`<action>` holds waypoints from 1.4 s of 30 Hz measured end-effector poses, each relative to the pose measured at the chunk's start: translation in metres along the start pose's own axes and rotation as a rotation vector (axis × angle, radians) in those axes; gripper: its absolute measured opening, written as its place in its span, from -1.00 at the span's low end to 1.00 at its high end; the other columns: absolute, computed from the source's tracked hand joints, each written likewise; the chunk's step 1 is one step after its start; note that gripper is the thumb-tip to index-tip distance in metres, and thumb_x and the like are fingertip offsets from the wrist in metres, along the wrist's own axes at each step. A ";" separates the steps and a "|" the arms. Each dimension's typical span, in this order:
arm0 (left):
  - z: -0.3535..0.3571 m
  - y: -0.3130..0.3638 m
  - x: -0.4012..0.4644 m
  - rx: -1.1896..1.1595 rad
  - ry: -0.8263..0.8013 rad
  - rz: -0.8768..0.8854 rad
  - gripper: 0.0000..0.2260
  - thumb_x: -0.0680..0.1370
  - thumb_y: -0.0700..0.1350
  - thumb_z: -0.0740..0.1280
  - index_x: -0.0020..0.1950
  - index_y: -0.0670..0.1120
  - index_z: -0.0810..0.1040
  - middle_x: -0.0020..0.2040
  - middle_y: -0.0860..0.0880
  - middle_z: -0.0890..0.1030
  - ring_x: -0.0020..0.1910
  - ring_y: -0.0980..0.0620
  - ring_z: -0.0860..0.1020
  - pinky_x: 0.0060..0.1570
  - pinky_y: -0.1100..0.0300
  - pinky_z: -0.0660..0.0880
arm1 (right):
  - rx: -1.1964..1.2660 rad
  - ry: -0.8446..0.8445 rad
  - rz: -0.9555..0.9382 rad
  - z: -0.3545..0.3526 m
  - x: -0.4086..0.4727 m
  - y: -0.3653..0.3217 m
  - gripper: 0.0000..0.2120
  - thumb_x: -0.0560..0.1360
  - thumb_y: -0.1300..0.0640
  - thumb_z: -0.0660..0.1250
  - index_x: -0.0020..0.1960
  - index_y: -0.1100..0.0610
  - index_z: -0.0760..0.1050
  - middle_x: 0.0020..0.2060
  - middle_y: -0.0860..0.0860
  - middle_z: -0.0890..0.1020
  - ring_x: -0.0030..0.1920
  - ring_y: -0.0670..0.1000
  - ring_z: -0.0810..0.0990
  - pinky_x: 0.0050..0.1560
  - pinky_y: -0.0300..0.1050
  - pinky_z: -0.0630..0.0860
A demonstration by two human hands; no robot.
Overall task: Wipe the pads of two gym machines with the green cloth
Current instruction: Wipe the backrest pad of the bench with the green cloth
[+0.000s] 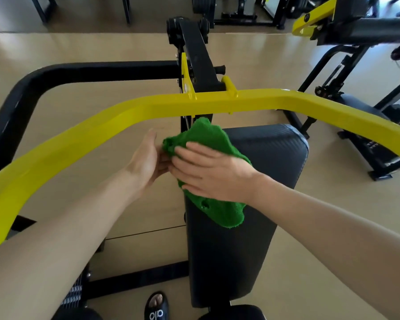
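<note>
A long black pad (259, 181) of a gym machine runs from the middle of the view down toward me. The green cloth (208, 139) lies crumpled over the pad's upper left edge. My right hand (208, 173) lies flat on the cloth, fingers straight and pointing left, pressing it onto the pad. My left hand (147, 158) is just left of the pad's edge, its fingers meeting the cloth's left corner under my right fingertips. Whether they pinch the cloth is hidden.
A yellow bar (217, 105) arches across the view just above the pad. Behind it rises a black frame post (199, 58), with a black tube (56, 75) curving to the left. Another machine's dark pad (360, 107) stands at right. My sandalled foot (156, 306) is on the tan floor.
</note>
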State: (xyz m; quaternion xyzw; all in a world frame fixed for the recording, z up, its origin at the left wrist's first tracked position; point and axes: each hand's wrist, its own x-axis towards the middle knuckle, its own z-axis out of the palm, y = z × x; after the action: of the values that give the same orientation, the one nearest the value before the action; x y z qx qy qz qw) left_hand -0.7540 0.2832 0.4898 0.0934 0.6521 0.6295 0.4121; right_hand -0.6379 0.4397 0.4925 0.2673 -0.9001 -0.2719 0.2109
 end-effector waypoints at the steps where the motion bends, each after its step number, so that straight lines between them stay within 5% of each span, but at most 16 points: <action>1: 0.001 0.004 0.001 -0.002 0.046 0.019 -0.33 0.71 0.20 -0.23 0.21 -0.10 0.60 0.15 -0.14 0.70 0.14 -0.04 0.64 0.35 0.03 0.43 | 0.088 0.014 0.140 -0.003 0.006 0.006 -0.55 0.72 -0.05 0.06 0.44 0.19 0.44 0.34 0.14 0.56 0.39 0.19 0.49 0.50 0.12 0.32; 4: 0.002 0.014 0.000 0.018 0.135 0.067 -0.39 0.72 0.19 -0.17 0.09 -0.08 0.61 -0.02 -0.08 0.72 0.06 -0.04 0.64 0.37 -0.05 0.43 | 0.294 0.105 0.537 -0.012 0.022 0.013 -0.58 0.67 -0.05 0.13 0.20 0.24 0.59 0.08 0.13 0.66 0.05 0.16 0.62 0.06 0.08 0.55; 7: 0.009 0.019 0.001 0.033 0.185 0.092 -0.46 0.73 0.16 -0.15 0.11 -0.05 0.58 0.04 -0.07 0.69 0.06 -0.02 0.63 0.39 -0.09 0.42 | 0.301 0.128 0.690 -0.015 0.027 -0.005 -0.60 0.67 0.01 0.12 0.16 0.26 0.61 0.08 0.15 0.67 0.09 0.18 0.62 0.17 0.08 0.51; 10: 0.013 0.020 0.001 0.022 0.183 0.112 -0.47 0.73 0.15 -0.14 0.21 -0.07 0.57 0.12 -0.07 0.68 0.10 -0.01 0.62 0.41 -0.10 0.40 | 0.128 0.058 0.623 -0.007 0.019 -0.032 -0.55 0.70 -0.02 0.09 0.35 0.26 0.53 0.32 0.18 0.58 0.37 0.26 0.49 0.49 0.18 0.30; 12: 0.014 0.019 0.001 0.052 0.156 0.137 -0.46 0.73 0.15 -0.14 0.23 -0.07 0.57 0.13 -0.07 0.68 0.11 0.00 0.63 0.40 -0.06 0.41 | -0.008 0.022 0.478 -0.002 0.009 -0.041 -0.52 0.70 -0.05 0.08 0.42 0.24 0.46 0.39 0.17 0.53 0.43 0.30 0.42 0.52 0.22 0.19; 18: 0.017 0.021 0.001 0.127 0.166 0.176 -0.46 0.73 0.15 -0.13 0.25 -0.05 0.59 0.20 -0.07 0.65 0.24 -0.04 0.58 0.42 -0.05 0.37 | 0.008 0.139 0.266 0.005 0.005 -0.034 -0.69 0.68 0.05 0.15 0.17 0.17 0.62 0.17 0.08 0.63 0.37 0.27 0.50 0.52 0.18 0.25; 21: 0.015 0.020 0.004 0.137 0.178 0.170 -0.47 0.74 0.11 -0.12 0.30 -0.11 0.56 0.22 -0.11 0.64 0.23 -0.06 0.58 0.37 0.00 0.41 | 0.143 0.190 0.280 0.000 0.026 -0.017 -0.73 0.63 0.11 0.20 -0.06 0.16 0.64 -0.05 0.08 0.66 0.12 0.19 0.60 0.37 0.12 0.42; 25: 0.005 0.004 0.001 0.113 0.223 0.119 -0.49 0.74 0.06 -0.12 0.09 -0.06 0.61 0.03 -0.07 0.67 0.03 -0.01 0.59 0.21 0.07 0.45 | 0.209 0.036 0.603 -0.011 0.058 -0.008 -0.81 0.53 0.10 0.30 -0.18 0.15 0.61 -0.21 0.09 0.66 -0.16 0.16 0.56 -0.09 0.05 0.47; 28: -0.004 -0.019 -0.008 0.049 0.305 0.046 -0.51 0.73 0.10 -0.11 0.02 0.01 0.59 0.01 0.02 0.67 0.06 0.04 0.60 0.18 0.11 0.42 | 0.254 0.090 0.591 -0.012 0.050 -0.020 -0.68 0.63 0.15 0.13 -0.13 0.20 0.60 -0.18 0.12 0.62 -0.09 0.21 0.56 0.09 0.14 0.48; 32: -0.011 -0.056 -0.025 0.076 0.323 -0.026 -0.48 0.74 0.11 -0.14 0.07 0.01 0.61 0.08 -0.01 0.69 0.12 0.04 0.62 0.23 0.11 0.41 | 0.073 0.012 0.434 -0.003 0.029 -0.044 -0.61 0.68 0.10 0.06 0.19 0.30 0.58 0.17 0.18 0.62 0.35 0.29 0.48 0.53 0.21 0.20; 36: -0.014 -0.090 -0.044 0.130 0.260 -0.039 -0.50 0.75 0.08 -0.16 0.20 -0.02 0.56 0.14 -0.01 0.66 0.18 0.04 0.59 0.27 0.10 0.37 | -0.115 -0.157 0.123 0.010 -0.006 -0.077 -0.56 0.69 0.05 0.03 0.35 0.29 0.49 0.38 0.18 0.51 0.52 0.23 0.31 0.59 0.18 -0.09; 39: -0.011 -0.088 -0.044 0.132 0.281 0.049 -0.65 0.74 0.07 -0.02 0.23 0.01 0.52 0.17 -0.04 0.63 0.14 0.05 0.59 0.31 0.04 0.40 | -0.203 -0.282 -0.028 0.014 -0.020 -0.091 -0.51 0.70 0.06 0.00 0.48 0.34 0.34 0.49 0.23 0.38 0.56 0.27 0.21 0.61 0.19 -0.09; 42: -0.001 -0.071 -0.041 0.182 0.310 0.259 -0.80 0.62 0.14 0.12 0.08 0.24 0.54 0.11 0.03 0.64 0.14 0.03 0.59 0.22 0.00 0.46 | -0.072 -0.211 -0.012 0.008 -0.023 -0.079 -0.49 0.69 0.12 0.07 0.57 0.33 0.19 0.54 0.23 0.31 0.58 0.21 0.21 0.61 0.12 -0.08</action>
State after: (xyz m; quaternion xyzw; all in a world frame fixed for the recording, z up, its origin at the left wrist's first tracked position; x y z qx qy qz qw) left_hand -0.7002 0.2424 0.4428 0.1153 0.7444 0.6224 0.2125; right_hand -0.5949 0.4002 0.4333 0.2349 -0.9053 -0.3319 0.1230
